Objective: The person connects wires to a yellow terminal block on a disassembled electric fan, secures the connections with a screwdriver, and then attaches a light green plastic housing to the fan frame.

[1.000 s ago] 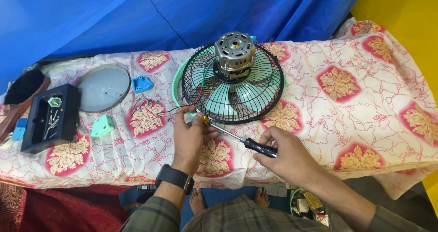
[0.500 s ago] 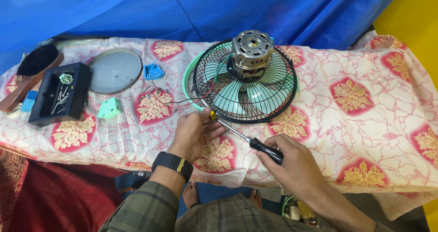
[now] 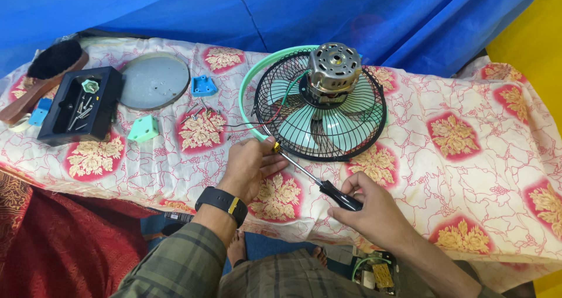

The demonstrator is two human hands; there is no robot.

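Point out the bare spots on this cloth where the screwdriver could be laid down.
Widest free patch: the cloth right of the fan guard, out to the table's right end. A smaller one lies between the black tray and the left hand, below the green block. Crowded: the left end, with brush, tray, grey disc and blue part.

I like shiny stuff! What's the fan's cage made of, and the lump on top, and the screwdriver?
The fan cage looks like thin black-coated metal wire. The motor on top seems bare silvery metal, dull but glinting. The screwdriver has a shiny steel-looking shaft and a black handle, probably plastic, in the right hand.
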